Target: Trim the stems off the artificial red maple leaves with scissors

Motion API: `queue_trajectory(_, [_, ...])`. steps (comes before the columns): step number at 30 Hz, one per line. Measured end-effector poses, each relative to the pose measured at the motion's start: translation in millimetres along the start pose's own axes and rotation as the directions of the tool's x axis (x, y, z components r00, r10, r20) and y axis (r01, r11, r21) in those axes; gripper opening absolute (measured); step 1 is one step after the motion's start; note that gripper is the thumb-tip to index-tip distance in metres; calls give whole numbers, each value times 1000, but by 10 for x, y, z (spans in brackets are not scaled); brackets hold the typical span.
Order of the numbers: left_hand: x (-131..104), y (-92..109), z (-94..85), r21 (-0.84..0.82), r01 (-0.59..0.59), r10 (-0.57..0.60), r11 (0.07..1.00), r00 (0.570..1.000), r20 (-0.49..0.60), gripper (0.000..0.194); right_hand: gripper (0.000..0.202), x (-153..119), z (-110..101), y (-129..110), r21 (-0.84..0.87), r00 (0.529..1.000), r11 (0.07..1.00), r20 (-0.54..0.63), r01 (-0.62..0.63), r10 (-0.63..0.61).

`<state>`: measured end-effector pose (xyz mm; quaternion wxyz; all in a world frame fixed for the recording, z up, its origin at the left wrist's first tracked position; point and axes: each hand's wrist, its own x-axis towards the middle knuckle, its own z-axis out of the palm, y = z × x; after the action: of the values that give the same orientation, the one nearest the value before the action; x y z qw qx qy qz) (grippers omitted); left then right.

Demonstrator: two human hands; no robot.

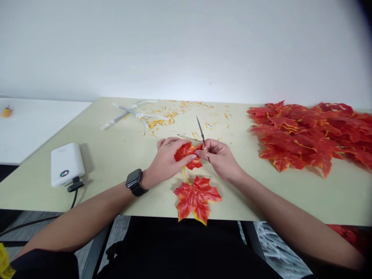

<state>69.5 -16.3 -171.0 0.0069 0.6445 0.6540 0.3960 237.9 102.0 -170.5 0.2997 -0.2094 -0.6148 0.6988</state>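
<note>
In the middle of the table, my left hand [163,161] pinches a red artificial maple leaf [188,156] with yellow edges between thumb and fingers. My right hand [223,159] is closed around the handles of a pair of scissors [200,126], and its fingertips meet the right side of that same leaf. The scissor blades stand apart, one pointing up and away, the other to the left. A second maple leaf [197,198] lies nearer to me, partly over the table's front edge. A yellow stem [186,176] runs between the two leaves.
A large heap of red maple leaves [302,135] lies at the right. Yellow and orange trimmings [162,122] are scattered at the back, beside white plastic strips [132,111]. A white power bank [67,164] with a black cable [74,197] is at the left.
</note>
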Motion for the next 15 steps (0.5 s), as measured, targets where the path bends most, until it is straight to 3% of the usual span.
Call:
queue_trajectory(4, [-1,3,37,-183,68,-70,981,998,-5,25,46,2,-5,13,-11,1000,1000,6,20,-20])
queue_trajectory(8, [-2,9,22,-394,192,-168,899,981,94,25,48,0,2,7,-14,1000,1000,-6,20,-20])
queue_trajectory(15, [-4,27,-2,-332,163,-116,929,981,158,32,53,-14,22,-22,-75,1000,997,-27,-1,-1])
